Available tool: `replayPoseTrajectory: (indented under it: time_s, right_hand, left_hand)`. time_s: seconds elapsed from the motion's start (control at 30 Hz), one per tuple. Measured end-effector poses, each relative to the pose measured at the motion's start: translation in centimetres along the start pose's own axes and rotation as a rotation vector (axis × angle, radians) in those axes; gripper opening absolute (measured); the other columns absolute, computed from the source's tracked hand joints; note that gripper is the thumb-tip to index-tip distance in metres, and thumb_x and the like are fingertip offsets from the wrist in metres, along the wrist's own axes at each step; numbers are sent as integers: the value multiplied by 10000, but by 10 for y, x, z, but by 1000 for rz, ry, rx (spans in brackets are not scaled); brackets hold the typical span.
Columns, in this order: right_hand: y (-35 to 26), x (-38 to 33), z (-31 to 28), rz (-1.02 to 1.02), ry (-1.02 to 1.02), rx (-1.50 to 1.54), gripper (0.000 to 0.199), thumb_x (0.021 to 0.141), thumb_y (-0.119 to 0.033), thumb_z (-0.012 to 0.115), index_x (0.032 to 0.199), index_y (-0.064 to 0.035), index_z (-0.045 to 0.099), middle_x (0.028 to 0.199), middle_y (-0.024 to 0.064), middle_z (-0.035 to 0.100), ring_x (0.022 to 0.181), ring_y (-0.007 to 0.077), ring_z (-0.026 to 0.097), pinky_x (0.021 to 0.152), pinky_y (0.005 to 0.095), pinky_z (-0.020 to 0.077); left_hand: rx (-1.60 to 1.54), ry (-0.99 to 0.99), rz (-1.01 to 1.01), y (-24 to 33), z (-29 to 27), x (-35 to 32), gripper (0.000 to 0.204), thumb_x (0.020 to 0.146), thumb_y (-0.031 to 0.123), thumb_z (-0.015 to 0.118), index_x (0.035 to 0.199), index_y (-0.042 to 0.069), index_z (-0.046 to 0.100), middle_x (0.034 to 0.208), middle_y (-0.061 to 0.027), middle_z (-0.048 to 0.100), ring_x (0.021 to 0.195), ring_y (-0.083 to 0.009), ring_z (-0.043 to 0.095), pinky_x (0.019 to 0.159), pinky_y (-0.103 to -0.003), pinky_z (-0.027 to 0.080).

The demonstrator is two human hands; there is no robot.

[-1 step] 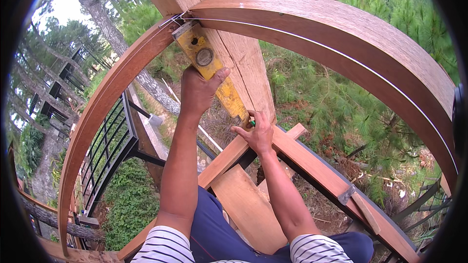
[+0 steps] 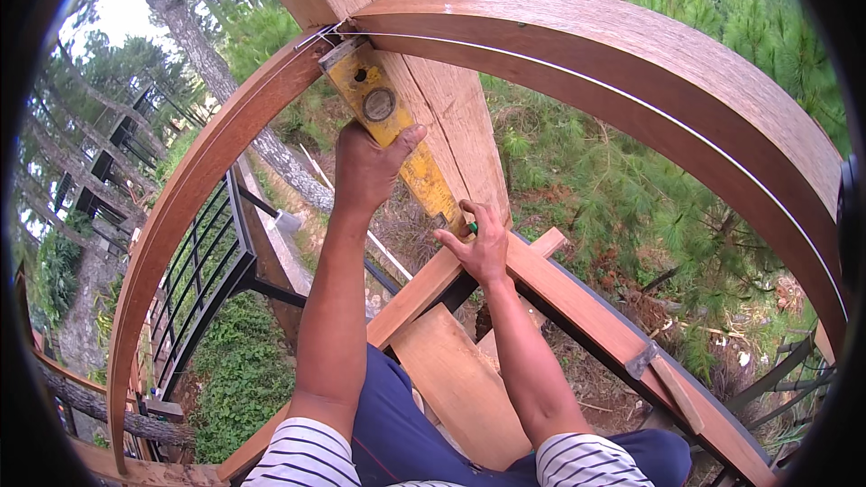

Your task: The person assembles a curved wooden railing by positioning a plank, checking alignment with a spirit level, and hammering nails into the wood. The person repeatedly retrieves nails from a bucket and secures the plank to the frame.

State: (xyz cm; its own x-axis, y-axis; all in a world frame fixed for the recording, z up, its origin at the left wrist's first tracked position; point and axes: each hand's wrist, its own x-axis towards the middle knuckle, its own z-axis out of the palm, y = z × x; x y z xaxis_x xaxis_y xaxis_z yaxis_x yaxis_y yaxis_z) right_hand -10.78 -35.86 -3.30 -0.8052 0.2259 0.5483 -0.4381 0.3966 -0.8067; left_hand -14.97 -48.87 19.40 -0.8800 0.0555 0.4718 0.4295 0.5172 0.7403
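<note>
My left hand (image 2: 365, 167) is wrapped round a worn yellow spirit level (image 2: 385, 129), its thumb across the face. The level stands steeply slanted along a cracked square wooden post (image 2: 465, 135), its top just under the joint of two curved beams. Close to its lower end is my right hand (image 2: 485, 248), fingers bent, with a small green thing (image 2: 472, 228) pinched in them. Most of that green thing is hidden, so its kind cannot be told. The right thumb points toward the level's bottom corner.
Curved wooden beams arc left (image 2: 194, 185) and right (image 2: 613, 63), with white string (image 2: 338, 29) tied where they meet. A wooden-handled tool with a grey metal head (image 2: 675, 390) lies on the right-hand rail. A broad board (image 2: 460, 383) is between my legs. Black metal railing (image 2: 239, 252) stands left, above sloping ground.
My right hand has shifted slightly right, its thumb drawing a little away from the level's lower end, and the green thing moved with it. My left hand and the level stay put.
</note>
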Motion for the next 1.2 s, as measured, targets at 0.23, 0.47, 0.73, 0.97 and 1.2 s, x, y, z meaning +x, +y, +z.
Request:
replayPoseTrajectory:
  time_s: [0.23, 0.47, 0.73, 0.97, 1.2]
  right_hand:
    - [85, 2, -28, 480, 182, 283, 439, 1104, -379, 545, 977, 8, 710, 839, 88, 642, 744, 192, 625, 698, 341, 506]
    - [119, -30, -52, 745, -106, 515, 238, 1029, -253, 698, 999, -17, 714, 789, 33, 690, 690, 116, 682, 648, 275, 585]
    - [129, -47, -45, 762, -180, 448, 277, 1025, -240, 699, 1012, 37, 714, 838, 80, 726, 729, 148, 711, 693, 295, 612]
    - [134, -55, -33, 541, -287, 91, 227, 999, -210, 706, 968, 12, 738, 763, 87, 730, 694, 126, 701, 632, 312, 552]
    - [105, -33, -15, 597, -93, 276, 241, 977, -235, 718, 965, 4, 750, 730, 109, 713, 658, 201, 705, 641, 362, 556]
  left_hand:
    - [-15, -4, 31, -3, 1, 8, 241, 887, 156, 830, 971, -45, 727, 904, -108, 769, 799, -142, 694, 739, -336, 560]
    - [-5, -12, 27, -6, -3, 10, 236, 914, 178, 806, 1011, -25, 733, 925, -79, 764, 824, -120, 696, 758, -309, 554]
    - [-15, 11, 16, -11, 4, 8, 236, 882, 163, 830, 959, -39, 734, 893, -115, 773, 793, -166, 718, 737, -337, 567]
    - [9, 10, 16, -10, 4, 9, 240, 880, 157, 832, 982, -40, 742, 914, -119, 780, 814, -165, 727, 746, -338, 570]
    - [44, 57, 21, -2, -5, 14, 244, 875, 148, 837, 983, -45, 733, 919, -119, 779, 813, -163, 723, 750, -340, 569]
